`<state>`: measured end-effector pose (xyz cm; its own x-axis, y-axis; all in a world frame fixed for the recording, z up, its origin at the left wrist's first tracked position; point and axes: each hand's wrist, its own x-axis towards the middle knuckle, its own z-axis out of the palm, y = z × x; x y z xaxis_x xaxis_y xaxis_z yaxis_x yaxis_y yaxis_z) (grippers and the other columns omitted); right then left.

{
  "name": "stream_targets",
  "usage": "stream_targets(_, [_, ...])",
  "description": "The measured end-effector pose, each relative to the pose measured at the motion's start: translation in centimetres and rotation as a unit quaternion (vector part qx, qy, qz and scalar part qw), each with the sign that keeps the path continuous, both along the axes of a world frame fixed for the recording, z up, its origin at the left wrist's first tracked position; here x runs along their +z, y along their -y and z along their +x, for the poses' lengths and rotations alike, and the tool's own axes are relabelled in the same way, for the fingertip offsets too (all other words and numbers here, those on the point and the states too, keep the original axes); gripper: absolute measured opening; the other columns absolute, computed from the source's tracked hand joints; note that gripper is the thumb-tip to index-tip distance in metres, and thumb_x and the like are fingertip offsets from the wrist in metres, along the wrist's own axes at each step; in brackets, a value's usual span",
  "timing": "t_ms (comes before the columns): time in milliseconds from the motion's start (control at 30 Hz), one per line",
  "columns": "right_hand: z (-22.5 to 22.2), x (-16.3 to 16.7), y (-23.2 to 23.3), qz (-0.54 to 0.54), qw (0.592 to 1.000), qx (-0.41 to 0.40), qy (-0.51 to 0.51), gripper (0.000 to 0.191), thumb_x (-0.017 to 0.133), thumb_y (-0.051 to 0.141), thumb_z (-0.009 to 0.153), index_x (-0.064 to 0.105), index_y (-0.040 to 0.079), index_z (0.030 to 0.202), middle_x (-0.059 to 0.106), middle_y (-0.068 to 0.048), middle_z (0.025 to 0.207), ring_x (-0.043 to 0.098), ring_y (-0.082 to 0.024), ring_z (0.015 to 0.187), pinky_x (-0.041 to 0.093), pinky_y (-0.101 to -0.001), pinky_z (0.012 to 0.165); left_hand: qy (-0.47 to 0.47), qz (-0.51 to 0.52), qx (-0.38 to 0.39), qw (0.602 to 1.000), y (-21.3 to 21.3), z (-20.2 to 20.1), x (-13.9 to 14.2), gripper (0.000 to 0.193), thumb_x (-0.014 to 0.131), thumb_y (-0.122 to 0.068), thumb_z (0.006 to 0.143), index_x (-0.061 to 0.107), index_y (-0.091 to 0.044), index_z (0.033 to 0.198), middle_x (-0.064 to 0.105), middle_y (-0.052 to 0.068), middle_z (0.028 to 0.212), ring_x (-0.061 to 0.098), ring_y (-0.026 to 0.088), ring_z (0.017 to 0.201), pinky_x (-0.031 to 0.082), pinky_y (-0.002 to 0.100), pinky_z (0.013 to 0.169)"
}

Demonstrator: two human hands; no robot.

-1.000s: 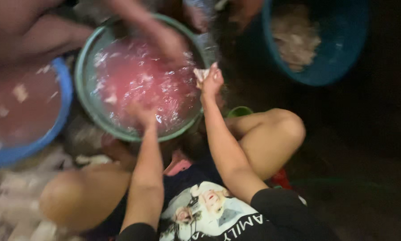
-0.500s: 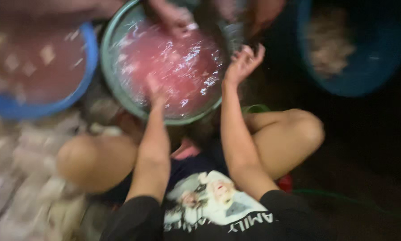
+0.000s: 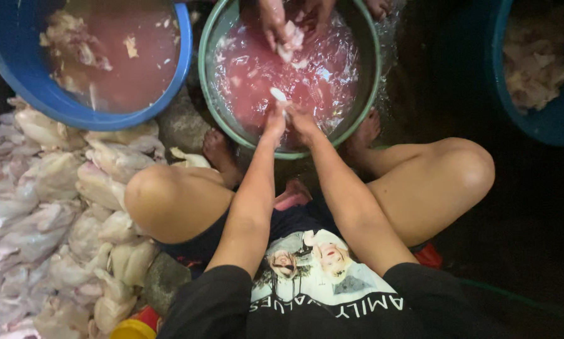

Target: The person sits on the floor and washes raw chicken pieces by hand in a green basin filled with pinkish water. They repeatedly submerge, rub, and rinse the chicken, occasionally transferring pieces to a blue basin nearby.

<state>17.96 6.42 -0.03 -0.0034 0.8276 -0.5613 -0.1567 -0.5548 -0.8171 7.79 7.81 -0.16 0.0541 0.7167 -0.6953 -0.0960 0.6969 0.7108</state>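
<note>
A green basin (image 3: 210,100) of pink, foamy water stands between my knees. My left hand (image 3: 273,123) and my right hand (image 3: 302,122) meet at its near side, both closed on a small pale piece of chicken (image 3: 278,95) at the water's surface. Across the basin, another person's hands (image 3: 276,25) hold a second pale piece of meat (image 3: 292,37) over the water.
A blue basin (image 3: 112,113) of reddish water with chicken scraps sits at the upper left. Another blue tub (image 3: 545,125) of pale meat sits at the upper right. Several plucked chickens (image 3: 56,207) are piled on the floor at my left. A yellow cap (image 3: 133,328) lies near my left side.
My right hand came down from the basin's right rim to join my left hand on the piece of chicken. The view shifted, bringing the chicken pile into sight.
</note>
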Motion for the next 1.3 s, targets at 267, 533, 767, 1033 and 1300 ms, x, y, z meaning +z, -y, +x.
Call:
stream_targets(267, [4.5,-0.1,-0.3,-0.045,0.936,0.034,0.348,0.05,0.063,0.049,0.094,0.074,0.004,0.109,0.073,-0.022,0.103,0.069,-0.034,0.098,0.053,-0.0453,0.088,-0.452,0.4,-0.328,0.727,1.5,0.1,1.6,0.085,0.077,-0.031,0.07,0.044,-0.01,0.146,0.047,0.028,0.148,0.047,0.052,0.136,0.04,0.064,0.108])
stream_targets(533, [3.0,-0.2,0.1,-0.096,0.985,-0.071,-0.123,0.041,0.061,0.044,0.095,0.07,0.007,0.11,0.069,-0.017,0.092,0.067,-0.029,0.083,0.054,-0.0416,0.074,-0.34,0.143,-0.434,0.822,2.3,0.3,1.4,0.039,0.048,-0.035,0.101,0.071,-0.012,0.122,0.068,0.02,0.128,0.064,0.041,0.119,0.049,0.052,0.102])
stream_targets(767, [3.1,-0.5,-0.6,-0.043,0.967,-0.137,0.212,0.034,0.06,0.039,0.095,0.066,0.01,0.112,0.065,-0.013,0.083,0.064,-0.024,0.069,0.054,-0.0383,0.062,-0.267,0.194,-0.507,0.796,3.2,2.4,-0.8,0.057,0.037,-0.045,0.109,0.075,-0.004,0.104,0.073,0.022,0.105,0.068,0.041,0.098,0.051,0.053,0.087])
stream_targets(1033, [1.3,2.3,-1.3,-0.1,0.964,-0.092,-0.23,0.028,0.068,0.029,0.093,0.061,0.012,0.115,0.065,-0.006,0.081,0.064,-0.018,0.065,0.054,-0.0335,0.054,0.238,-0.17,-0.112,0.95,2.0,0.4,1.5,0.063,0.031,-0.061,0.109,0.056,-0.014,0.076,0.041,-0.003,0.054,0.034,0.012,0.041,0.03,0.029,0.04])
stream_targets(1300, [2.9,-1.1,-2.3,-0.073,0.966,-0.092,0.23,0.046,0.079,0.023,0.087,0.053,-0.001,0.117,0.071,-0.016,0.093,0.068,-0.023,0.078,0.055,-0.0387,0.062,-0.205,0.104,-0.353,0.907,2.9,2.6,0.8,0.072,0.029,-0.058,0.107,0.069,-0.004,0.082,0.064,0.015,0.071,0.062,0.034,0.069,0.048,0.05,0.066])
